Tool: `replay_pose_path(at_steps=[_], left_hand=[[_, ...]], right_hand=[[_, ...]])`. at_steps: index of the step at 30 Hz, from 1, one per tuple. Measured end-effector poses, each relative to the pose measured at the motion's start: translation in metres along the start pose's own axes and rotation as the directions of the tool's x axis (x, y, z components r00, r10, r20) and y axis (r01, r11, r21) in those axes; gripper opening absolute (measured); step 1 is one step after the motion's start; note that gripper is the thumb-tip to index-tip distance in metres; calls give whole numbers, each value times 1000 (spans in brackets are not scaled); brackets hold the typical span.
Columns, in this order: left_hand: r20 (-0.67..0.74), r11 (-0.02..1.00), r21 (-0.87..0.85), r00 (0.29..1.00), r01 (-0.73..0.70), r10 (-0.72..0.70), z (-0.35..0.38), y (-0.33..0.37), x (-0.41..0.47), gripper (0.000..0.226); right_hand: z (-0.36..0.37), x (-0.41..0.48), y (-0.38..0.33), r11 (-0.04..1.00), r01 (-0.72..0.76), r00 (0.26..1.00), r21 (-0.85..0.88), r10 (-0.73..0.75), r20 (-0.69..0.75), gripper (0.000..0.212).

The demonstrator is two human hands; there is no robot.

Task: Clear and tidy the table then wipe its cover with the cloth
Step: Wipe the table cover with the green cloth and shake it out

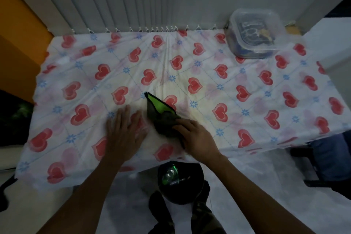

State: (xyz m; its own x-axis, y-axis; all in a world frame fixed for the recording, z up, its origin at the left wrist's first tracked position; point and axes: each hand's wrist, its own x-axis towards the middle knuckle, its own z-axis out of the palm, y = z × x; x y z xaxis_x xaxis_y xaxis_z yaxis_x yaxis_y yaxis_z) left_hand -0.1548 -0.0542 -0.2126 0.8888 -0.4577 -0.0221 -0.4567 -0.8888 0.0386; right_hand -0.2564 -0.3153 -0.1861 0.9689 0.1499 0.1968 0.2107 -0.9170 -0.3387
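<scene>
I see the white table cover (247, 74), printed with red hearts and blue flowers, lying wrinkled over the whole table. At its far right corner stands a clear square lidded plastic container (254, 34). Below its near edge a round black bin (180, 182) sits on the floor. My left hand (125, 133) presses flat on the cover, fingers straight and spread. Beside it my right hand (197, 138) grips the dark green-edged cloth (161, 116), which rests on the cover.

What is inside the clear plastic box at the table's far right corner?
Through the closed lid of the plastic box, dark tangled items and one tan piece show, too blurred to identify. Whatever lies beneath them is covered.
</scene>
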Motion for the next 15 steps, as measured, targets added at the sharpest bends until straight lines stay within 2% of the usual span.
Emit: replay_pose_path(at_steps=[3,7,9,13,15], left_hand=[[1,1000,-19,1000,0,0,-1,-1,0,75],[48,999,-35,999,7,-5,-1,-1,-1,78],[57,999,-50,998,12,-9,-1,-1,-1,79],[86,999,-18,996,37,-35,-13,1,9,78],[-9,999,-48,1000,24,-25,-29,12,22,75]], right_hand=[[-15,-3,26,982,-182,983,-51,183,0,42],[-36,-7,62,931,-360,933,-61,360,-11,40],[-49,-1,78,902,-429,903,43,430,-17,40],[-84,26,101,839,-446,881,313,472,-10,35],[-99,41,107,795,-467,871,387,489,48,40]])
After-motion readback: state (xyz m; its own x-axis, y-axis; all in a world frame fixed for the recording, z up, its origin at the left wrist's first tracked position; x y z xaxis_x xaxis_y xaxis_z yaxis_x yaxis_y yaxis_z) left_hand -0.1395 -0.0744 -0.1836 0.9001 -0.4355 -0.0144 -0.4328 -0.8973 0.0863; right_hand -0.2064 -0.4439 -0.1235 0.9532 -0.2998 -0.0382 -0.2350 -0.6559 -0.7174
